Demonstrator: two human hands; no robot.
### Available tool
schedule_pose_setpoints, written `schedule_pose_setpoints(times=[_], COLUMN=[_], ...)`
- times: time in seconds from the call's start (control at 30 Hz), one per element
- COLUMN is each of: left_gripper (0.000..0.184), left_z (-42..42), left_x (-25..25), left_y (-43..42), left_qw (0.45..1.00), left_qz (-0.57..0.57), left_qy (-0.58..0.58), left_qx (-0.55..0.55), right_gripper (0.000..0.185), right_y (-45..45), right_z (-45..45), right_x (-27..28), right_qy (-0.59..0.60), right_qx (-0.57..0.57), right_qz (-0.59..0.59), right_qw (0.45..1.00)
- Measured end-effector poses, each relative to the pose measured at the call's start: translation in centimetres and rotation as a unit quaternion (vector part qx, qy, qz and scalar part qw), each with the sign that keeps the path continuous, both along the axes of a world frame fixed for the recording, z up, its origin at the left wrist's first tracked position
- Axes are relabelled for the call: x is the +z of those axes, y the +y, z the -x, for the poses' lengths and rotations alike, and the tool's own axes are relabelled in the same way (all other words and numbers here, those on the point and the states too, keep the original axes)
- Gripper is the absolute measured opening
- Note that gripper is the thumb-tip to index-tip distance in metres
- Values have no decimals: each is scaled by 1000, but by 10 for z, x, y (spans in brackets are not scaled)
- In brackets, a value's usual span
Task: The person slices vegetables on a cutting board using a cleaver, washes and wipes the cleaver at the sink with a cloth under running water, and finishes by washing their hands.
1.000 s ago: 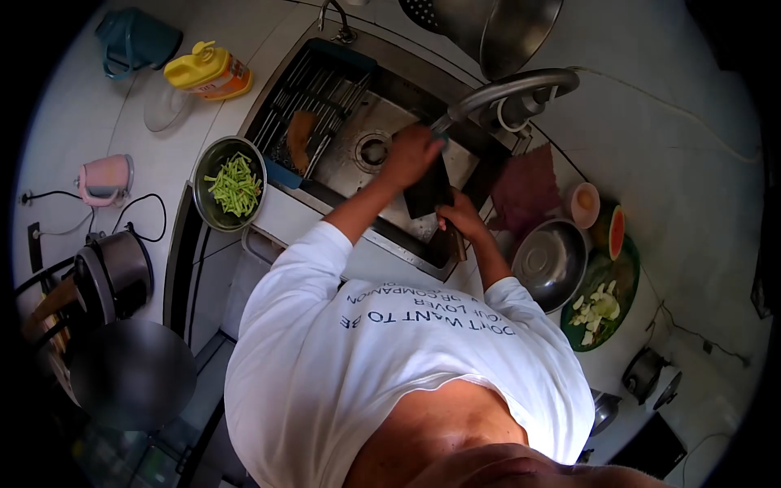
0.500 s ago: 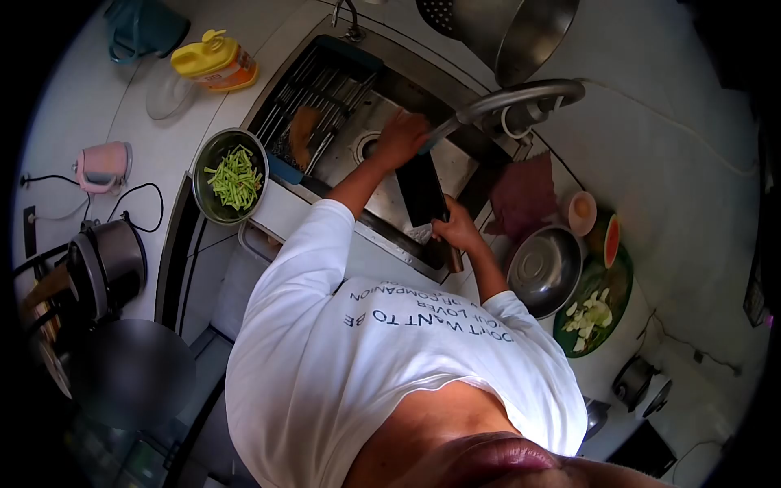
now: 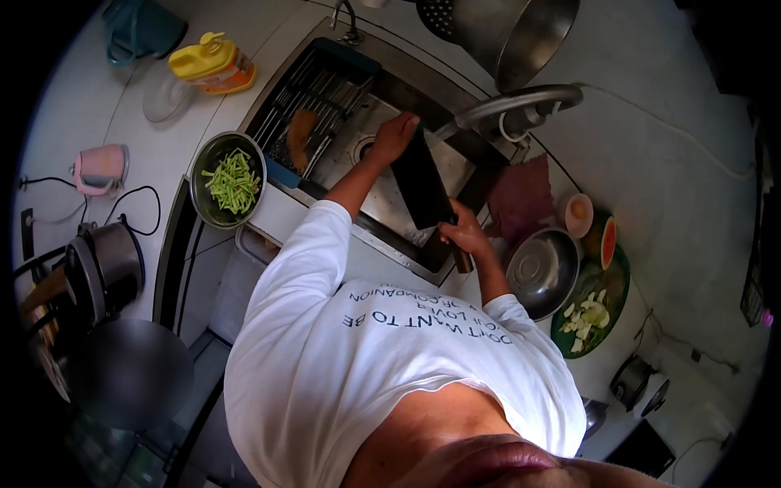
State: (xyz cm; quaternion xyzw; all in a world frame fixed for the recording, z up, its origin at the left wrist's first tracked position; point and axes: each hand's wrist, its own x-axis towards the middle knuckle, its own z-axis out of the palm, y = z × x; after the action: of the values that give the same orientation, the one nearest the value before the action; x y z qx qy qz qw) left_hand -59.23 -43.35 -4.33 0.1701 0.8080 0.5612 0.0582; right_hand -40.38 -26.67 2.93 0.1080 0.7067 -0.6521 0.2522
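Over the sink, a cleaver (image 3: 421, 180) with a broad dark blade and a brown handle is held between my two hands. My right hand (image 3: 465, 230) is wrapped round the handle at the near right. At the blade's far end, my left hand (image 3: 394, 140) is closed with its fingers on the blade. The curved faucet (image 3: 512, 104) ends just right of my left hand. Beneath the blade lies the metal sink basin (image 3: 376, 195), its drain partly hidden by my left arm.
A drying rack (image 3: 335, 77) holding a brown loofah-like piece (image 3: 302, 138) spans the sink's left side. Left of it stands a bowl of cut green beans (image 3: 233, 180). To the right are a reddish cloth (image 3: 521, 195), a metal bowl (image 3: 543, 268) and a green plate with pale pieces (image 3: 587, 319).
My left hand has moved back from beside the faucet tip to the blade's far end. The cleaver has shifted and turned slightly, with its handle a little farther right.
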Motion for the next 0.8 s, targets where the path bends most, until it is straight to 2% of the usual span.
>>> schedule_pose_setpoints(times=[0.1, 0.3, 0.4, 0.47, 0.5, 0.6, 0.7, 0.8], left_gripper=[37, 36, 51, 48, 47, 21, 22, 25], left_z=[-3, -7, -2, 9, 13, 0, -4, -43], left_x=[-13, -45, -84, -112, -120, -49, -58, -16], left_y=[-12, -33, -36, -51, -54, -48, -25, 4], left_qw=[999, 980, 952, 950, 947, 964, 948, 991], left_qz=[41, 191, 305, 310, 311, 219, 178, 43], left_qy=[-7, -32, -6, 4, 11, 20, 249, 79], left_qx=[-7, -42, -12, 48, 78, 147, 84, 100], right_gripper=[32, 33, 31, 31, 30, 31, 31, 26], right_y=[-8, -24, -30, -29, -28, -21, -22, -24], right_z=[-6, -23, -29, -30, -30, -24, -12, -3], right_x=[-1, -15, -14, -6, -4, -6, -7, -9], right_qy=[-4, -34, -51, -48, -46, -21, -15, 2], right_qx=[-45, -57, -74, -85, -91, -88, -104, -109], right_qz=[11, 72, 93, 98, 101, 89, 95, 129], right_qw=[999, 995, 992, 990, 990, 992, 990, 986])
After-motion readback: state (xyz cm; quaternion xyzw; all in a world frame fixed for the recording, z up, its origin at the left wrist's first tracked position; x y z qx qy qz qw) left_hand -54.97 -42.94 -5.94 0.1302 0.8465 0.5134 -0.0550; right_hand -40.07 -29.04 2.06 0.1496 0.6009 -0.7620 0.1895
